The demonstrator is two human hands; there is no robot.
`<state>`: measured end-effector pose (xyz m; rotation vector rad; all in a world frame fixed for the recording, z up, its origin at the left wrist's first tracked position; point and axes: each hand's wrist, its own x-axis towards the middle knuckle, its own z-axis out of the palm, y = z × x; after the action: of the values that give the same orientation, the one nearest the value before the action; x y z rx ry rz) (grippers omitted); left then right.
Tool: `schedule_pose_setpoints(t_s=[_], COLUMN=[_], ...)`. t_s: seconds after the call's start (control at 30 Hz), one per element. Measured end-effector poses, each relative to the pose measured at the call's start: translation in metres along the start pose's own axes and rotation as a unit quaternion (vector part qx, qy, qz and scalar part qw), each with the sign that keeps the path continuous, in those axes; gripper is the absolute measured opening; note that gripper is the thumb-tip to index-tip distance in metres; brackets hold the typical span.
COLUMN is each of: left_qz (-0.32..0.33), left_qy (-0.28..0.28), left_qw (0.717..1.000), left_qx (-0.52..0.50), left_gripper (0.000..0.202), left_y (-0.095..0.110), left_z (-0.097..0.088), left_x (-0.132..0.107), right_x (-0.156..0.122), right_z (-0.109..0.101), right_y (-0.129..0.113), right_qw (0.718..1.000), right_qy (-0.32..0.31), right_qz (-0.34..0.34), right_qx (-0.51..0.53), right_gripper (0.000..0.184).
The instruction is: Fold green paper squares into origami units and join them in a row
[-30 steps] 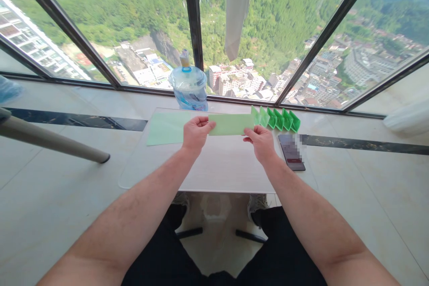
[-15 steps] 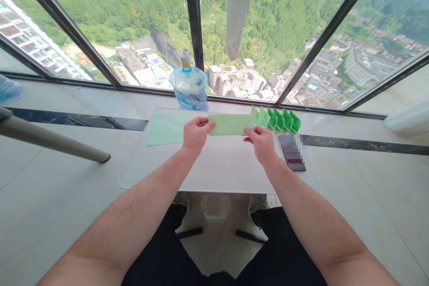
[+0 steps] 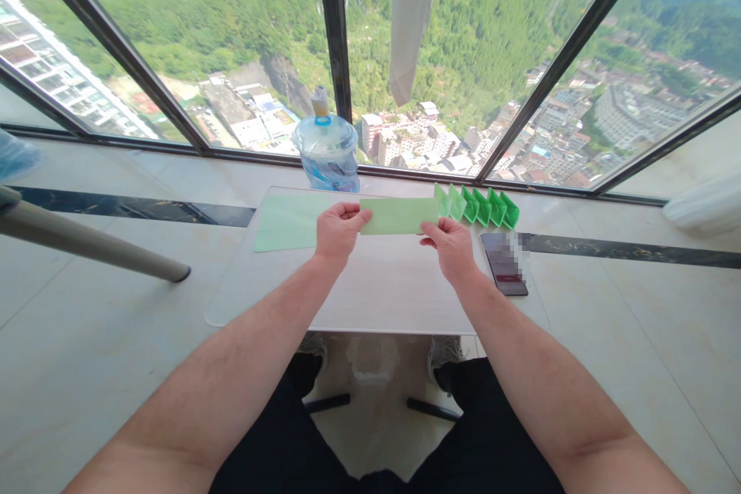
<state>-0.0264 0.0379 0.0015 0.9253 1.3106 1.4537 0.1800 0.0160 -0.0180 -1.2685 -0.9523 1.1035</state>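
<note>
I pinch a flat green paper (image 3: 399, 217) between left hand (image 3: 336, 233) and right hand (image 3: 455, 245), near the table (image 3: 394, 289)'s far edge. Folded pieces (image 3: 482, 208) look done at far right; this and the far-left sheet (image 3: 286, 222) seem unfinished.

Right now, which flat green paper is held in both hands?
The yellowish-green strip, pinched by left hand and right hand at opposite ends; the mint-green sheet lies on the table.
</note>
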Motion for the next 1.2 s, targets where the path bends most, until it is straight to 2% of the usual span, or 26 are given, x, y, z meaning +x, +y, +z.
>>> schedule_pose_setpoints(t_s=[0.2, 0.23, 0.3, 0.37, 0.43, 0.5, 0.53, 0.6, 0.67, 0.73, 0.83, 0.9, 1.03, 1.2], left_qz=[0.005, 0.007, 0.013, 0.006, -0.011, -0.025, -0.027, -0.03, -0.034, -0.04, -0.083, -0.122, -0.143, -0.138], left_qy=[-0.003, -0.005, -0.024, -0.079, -0.157, -0.229, -0.255, -0.289, -0.296, -0.277, -0.236, -0.206, -0.174, -0.21], left_qw=[1.0, 1.0, 0.999, 0.993, 0.979, 0.96, 0.951, 0.94, 0.939, 0.95, 0.967, 0.971, 0.973, 0.968], left_qx=[0.009, 0.016, 0.045, 0.087, 0.128, 0.16, 0.171, 0.182, 0.173, 0.141, 0.045, -0.021, -0.057, -0.021], left_gripper=[0.034, 0.033, 0.032, 0.03, 0.029, 0.03, 0.029, 0.029, 0.03, 0.033, 0.037, 0.039, 0.039, 0.038], left_y=[-0.002, -0.002, -0.002, -0.002, -0.004, -0.007, -0.008, -0.009, -0.008, -0.005, -0.004, -0.007, -0.013, -0.009], left_z=[-0.001, -0.002, -0.003, -0.005, -0.005, -0.004, -0.003, 0.001, 0.005, 0.009, 0.014, 0.017, 0.019, 0.018], left_x=[0.003, 0.004, 0.005, 0.005, 0.005, 0.003, 0.002, -0.001, -0.004, -0.007, -0.011, -0.014, -0.015, -0.013], right_x=[0.003, 0.004, 0.008, 0.012, 0.012, 0.01, 0.008, 0.003, -0.002, -0.005, -0.009, -0.01, -0.012, -0.013], right_z=[-0.001, -0.002, -0.006, -0.01, -0.013, -0.013, -0.012, -0.007, 0.001, 0.008, 0.018, 0.023, 0.028, 0.026], right_y=[0.003, 0.001, -0.005, -0.015, -0.026, -0.033, -0.035, -0.036, -0.033, -0.03, -0.024, -0.02, -0.014, -0.015], right_qw=[0.999, 0.998, 0.985, 0.957, 0.946, 0.934, 0.926, 0.916, 0.919, 0.941, 0.977, 0.99, 0.997, 0.996], right_qy=[-0.002, 0.011, 0.047, 0.054, -0.038, -0.177, -0.225, -0.272, -0.246, -0.179, -0.077, -0.034, -0.023, -0.076], right_qz=[-0.005, -0.021, -0.085, -0.158, -0.152, -0.092, -0.065, -0.034, -0.035, -0.027, -0.001, 0.02, 0.05, 0.052], right_qx=[-0.039, -0.064, -0.142, -0.235, -0.283, -0.297, -0.296, -0.292, -0.306, -0.285, -0.199, -0.138, -0.054, -0.02], right_gripper=[0.028, 0.03, 0.049, 0.06, 0.046, 0.037, 0.035, 0.029, 0.024, 0.023, 0.025, 0.027, 0.028, 0.029])
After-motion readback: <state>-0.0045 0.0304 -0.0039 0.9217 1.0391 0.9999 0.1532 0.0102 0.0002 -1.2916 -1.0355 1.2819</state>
